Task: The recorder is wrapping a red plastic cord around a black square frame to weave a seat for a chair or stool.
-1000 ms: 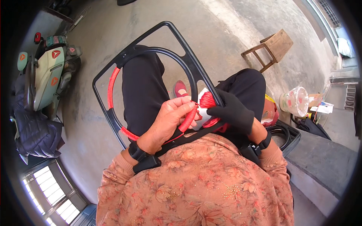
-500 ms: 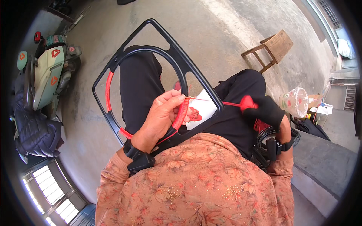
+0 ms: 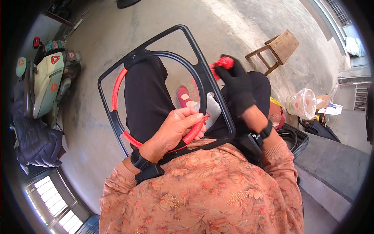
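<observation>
Two hands are busy in the head view: from where I stand, the bare left grip [image 3: 177,128] pinches the black ring [image 3: 203,97] at the end of its red cord winding [image 3: 192,135], and the gloved right grip [image 3: 237,85] is closed on a red bundle [image 3: 224,62] just outside the frame [image 3: 193,42], which lies across the dark-trousered legs [image 3: 145,97]. To wind neatly, I'd say, pin the last turn under the thumb, pull the cord taut, and lay each turn snug, never overlapping.
</observation>
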### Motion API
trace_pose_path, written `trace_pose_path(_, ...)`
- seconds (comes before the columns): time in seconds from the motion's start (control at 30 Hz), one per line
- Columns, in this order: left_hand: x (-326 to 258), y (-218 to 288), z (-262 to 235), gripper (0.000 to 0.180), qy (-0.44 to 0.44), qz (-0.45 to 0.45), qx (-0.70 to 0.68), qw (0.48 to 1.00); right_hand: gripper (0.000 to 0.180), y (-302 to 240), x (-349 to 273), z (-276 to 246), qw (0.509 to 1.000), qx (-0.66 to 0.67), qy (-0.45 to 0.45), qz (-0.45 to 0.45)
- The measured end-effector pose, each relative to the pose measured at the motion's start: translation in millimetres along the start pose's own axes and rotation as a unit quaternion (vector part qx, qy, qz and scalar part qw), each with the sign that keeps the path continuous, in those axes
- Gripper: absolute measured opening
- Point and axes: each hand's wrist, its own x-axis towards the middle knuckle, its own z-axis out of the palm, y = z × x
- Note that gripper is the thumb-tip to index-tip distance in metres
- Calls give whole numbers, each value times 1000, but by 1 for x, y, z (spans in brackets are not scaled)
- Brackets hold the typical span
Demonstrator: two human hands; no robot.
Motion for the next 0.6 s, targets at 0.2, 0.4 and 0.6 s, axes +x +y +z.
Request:
trace_pose_path(0.2,-2,-4,-1,23,-19,-15,4,1000,33,2,-19,13,843,356,-255,313)
trace_pose_path(0.4,3,-11,-3,19,-9,51,11,999,39,-7,-26,11,821,398,-286,292)
trace_pose_path(0.6,4,-7,-2,21,-30,33,9,999,41,-28,-25,8,754,483,-312,319)
